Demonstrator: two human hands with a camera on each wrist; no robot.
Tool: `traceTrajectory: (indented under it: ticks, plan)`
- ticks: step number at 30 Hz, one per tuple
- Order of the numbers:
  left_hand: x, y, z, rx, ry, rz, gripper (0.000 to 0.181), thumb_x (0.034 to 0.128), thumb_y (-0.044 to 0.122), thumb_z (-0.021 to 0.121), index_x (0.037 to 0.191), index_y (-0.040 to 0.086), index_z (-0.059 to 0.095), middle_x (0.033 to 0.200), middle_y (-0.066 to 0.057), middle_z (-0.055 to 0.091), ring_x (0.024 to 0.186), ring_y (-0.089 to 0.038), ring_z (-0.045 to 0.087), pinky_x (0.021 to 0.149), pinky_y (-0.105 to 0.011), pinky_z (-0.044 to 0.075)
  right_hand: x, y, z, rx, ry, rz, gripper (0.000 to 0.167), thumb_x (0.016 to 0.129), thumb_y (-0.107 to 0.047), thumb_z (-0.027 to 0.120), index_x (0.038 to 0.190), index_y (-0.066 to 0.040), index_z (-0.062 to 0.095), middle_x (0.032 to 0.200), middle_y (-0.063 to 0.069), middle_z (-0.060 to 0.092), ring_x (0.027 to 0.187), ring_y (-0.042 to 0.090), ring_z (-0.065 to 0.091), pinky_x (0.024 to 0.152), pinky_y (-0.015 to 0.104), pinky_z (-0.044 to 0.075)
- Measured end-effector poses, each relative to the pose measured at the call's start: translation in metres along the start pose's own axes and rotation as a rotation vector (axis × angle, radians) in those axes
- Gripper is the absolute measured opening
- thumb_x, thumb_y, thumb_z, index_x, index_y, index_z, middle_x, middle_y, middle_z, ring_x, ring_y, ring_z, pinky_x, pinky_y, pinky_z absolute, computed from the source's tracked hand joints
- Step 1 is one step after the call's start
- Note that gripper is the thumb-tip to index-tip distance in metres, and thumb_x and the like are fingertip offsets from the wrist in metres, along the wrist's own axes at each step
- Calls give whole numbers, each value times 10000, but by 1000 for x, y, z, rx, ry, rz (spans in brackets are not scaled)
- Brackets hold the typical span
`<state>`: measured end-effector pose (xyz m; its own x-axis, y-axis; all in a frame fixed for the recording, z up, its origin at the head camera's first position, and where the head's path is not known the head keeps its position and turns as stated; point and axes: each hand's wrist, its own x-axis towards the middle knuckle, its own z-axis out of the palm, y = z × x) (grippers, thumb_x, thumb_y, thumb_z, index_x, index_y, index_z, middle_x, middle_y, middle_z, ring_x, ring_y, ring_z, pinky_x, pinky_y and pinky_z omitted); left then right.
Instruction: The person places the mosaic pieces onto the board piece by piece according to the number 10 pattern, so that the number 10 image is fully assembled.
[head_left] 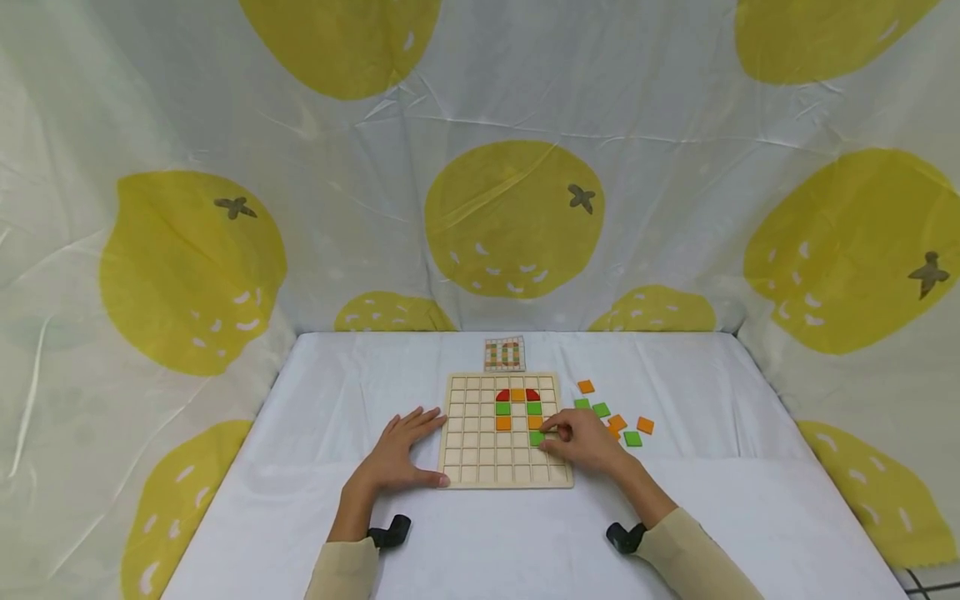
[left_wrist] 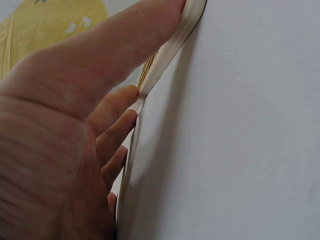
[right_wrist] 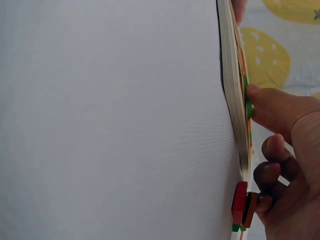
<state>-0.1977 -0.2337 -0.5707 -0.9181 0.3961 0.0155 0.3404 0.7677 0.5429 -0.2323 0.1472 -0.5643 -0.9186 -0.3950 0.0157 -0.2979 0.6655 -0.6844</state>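
Note:
A wooden grid board [head_left: 480, 456] lies on the white table, with red, orange and green tiles forming an arch in its cells. My right hand [head_left: 588, 442] pinches a green tile [head_left: 537, 437] at the board, just below an orange tile on the arch's right side. In the right wrist view the thumb and a finger of the right hand [right_wrist: 300, 130] meet at the green tile [right_wrist: 249, 108]. My left hand [head_left: 399, 452] is spread along the board's left edge, its thumb at the lower left corner. The left wrist view shows that hand [left_wrist: 75, 110] against the board's edge [left_wrist: 167, 55].
Loose orange and green tiles [head_left: 633, 438] lie right of the board. Behind it is a small pattern card [head_left: 504, 354]. The right wrist view shows a red piece [right_wrist: 239, 202] near the board's end. A lemon-print cloth [head_left: 513, 221] hangs around the table.

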Motion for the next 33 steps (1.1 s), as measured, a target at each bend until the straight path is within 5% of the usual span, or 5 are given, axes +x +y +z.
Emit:
traceTrajectory:
  ticks: [9,19,33]
  plan:
    - [1,1,0,-2,5,-2,1065,667,691,851,1567,273,464,1647,24,410,1579,-321,259,1271,-631,120,-1,0,-11,17,10,23,216,870,-324,837,1058,-227,789,665,-47,507,613,100,463,549,212,349]
    - [1,1,-1,1,-3,-13,1074,667,703,845,1572,277,455,1653,31,400,1585,-311,248,1277,-616,109,-7,24,-41,10,100,63,233,891,-259,820,1094,-150,785,669,-33,498,648,128,470,569,225,372]
    - [0,0,-1,6,-4,-11,1067,672,711,837,1571,281,456,1652,45,399,1587,-298,247,1280,-613,106,-47,60,-73,-50,136,134,314,855,-312,854,1114,-157,768,689,-34,467,684,130,469,582,229,371]
